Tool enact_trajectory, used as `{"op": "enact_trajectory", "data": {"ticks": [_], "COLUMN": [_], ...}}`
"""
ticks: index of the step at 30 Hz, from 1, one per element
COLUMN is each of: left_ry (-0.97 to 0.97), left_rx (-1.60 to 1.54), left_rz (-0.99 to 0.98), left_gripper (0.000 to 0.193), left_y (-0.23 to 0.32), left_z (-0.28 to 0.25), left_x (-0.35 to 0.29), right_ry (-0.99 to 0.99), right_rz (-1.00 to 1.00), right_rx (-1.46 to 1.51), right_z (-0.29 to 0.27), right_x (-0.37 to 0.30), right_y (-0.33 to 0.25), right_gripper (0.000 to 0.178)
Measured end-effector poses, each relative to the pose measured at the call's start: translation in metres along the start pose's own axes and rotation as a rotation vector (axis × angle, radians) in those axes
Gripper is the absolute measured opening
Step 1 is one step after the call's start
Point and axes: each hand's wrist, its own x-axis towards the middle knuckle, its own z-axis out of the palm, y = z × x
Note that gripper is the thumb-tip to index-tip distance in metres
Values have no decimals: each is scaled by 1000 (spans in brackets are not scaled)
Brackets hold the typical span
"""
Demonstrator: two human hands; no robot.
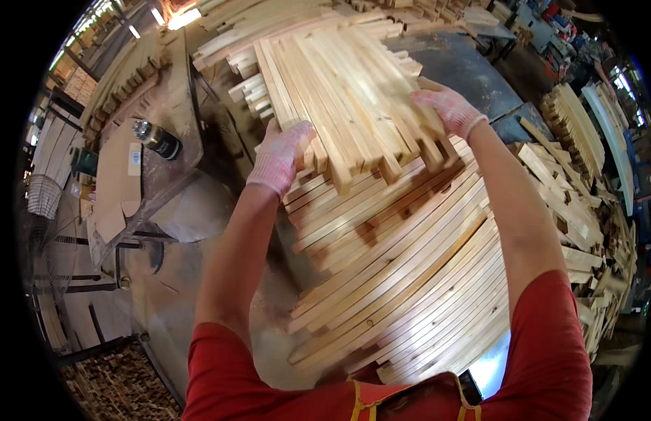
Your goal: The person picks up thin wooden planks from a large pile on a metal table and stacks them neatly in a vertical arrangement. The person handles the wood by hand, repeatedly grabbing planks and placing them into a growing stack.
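In a woodworking shop, your two gloved hands grip a broad bundle of pale wooden strips [339, 98] from opposite sides. Your left hand [282, 156] closes around its near left edge, the fingers partly curled against the wood; your right hand [450, 111] clasps the right edge, a little farther off. Only the bundle's width parts them, and the fingertips beneath are hidden.

The bundle sits at the far middle of the scene, its near ends uneven, above a larger stack of strips [403, 259] that spreads between your forearms. Whether the two touch, you cannot tell from this angle.

To your left, a dark bottle [158, 140] with a clear-looking top stands on a dusty tabletop [157, 177], its contents hidden. Just beside it, on the near left, lies a piece of brown cardboard [118, 184], with a green container [84, 163] past its left side; what that holds cannot be made out. At the near left, a dark-framed bin [157, 372] is packed with small wood blocks [111, 382]. On your right, loose boards [560, 200] lie in a jumbled heap.
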Motion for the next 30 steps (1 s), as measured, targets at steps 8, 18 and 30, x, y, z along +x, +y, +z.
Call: {"op": "enact_trajectory", "data": {"ticks": [8,18,30], "left_ry": [-96,-626,391], "left_rx": [543,875,-196], "left_rz": [180,636,-266], "left_gripper": [61,56,53], "left_y": [-32,-17,-246], "left_z": [-23,-21,-3], "left_x": [10,-326,-396], "right_ry": [166,694,337], "right_rz": [-117,396,406], "right_rx": [160,265,304], "right_z": [-51,-96,79], "right_x": [-68,-543,-581], "right_y": [35,181,229], "right_gripper": [66,77,91]}}
